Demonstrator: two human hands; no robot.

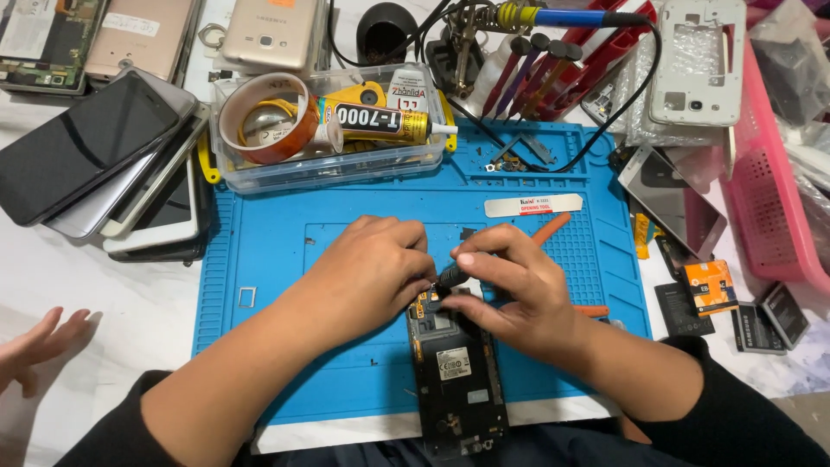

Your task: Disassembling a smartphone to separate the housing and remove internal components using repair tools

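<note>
The opened phone (456,380) lay at the blue mat's (259,259) near edge. The right hand (519,298) pinched a screwdriver (450,277) at the phone's top end, while the left hand (376,272) curled closed, steadying it. Keeping the tool upright with light pressure seemed wise.

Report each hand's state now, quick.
Left hand: closed, fingers curled at the top of the opened phone.
Right hand: closed on a black screwdriver.
</note>
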